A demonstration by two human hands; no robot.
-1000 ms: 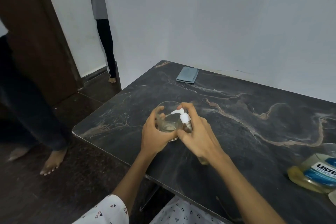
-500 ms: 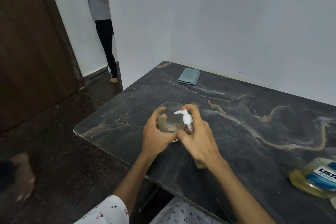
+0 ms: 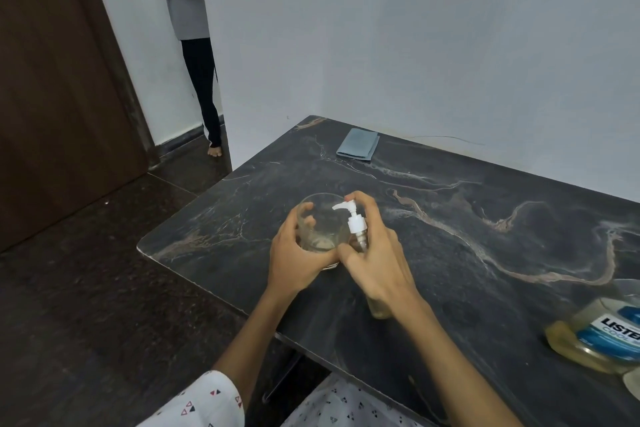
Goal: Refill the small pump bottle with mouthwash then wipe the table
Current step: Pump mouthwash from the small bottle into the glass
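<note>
The right hand (image 3: 375, 262) curls round the small clear pump bottle with a white pump head (image 3: 356, 224), forefinger atop the nozzle. The left hand (image 3: 294, 256) grips the clear drinking glass (image 3: 320, 229) touching it, both near the dark marble table (image 3: 485, 236) edge. Since a second ago the grips look unchanged; the legs by the brown door (image 3: 52, 97) have gone.

Table (image 3: 450, 218) fills frame center-right. Glass (image 3: 320, 229) and pump bottle (image 3: 360, 236) side by side at center, glass left, held by 2 hands. Folded cloth (image 3: 357, 148) at upper-center table corner. Mouthwash bottle (image 3: 602, 333) on table, lower right edge.
</note>
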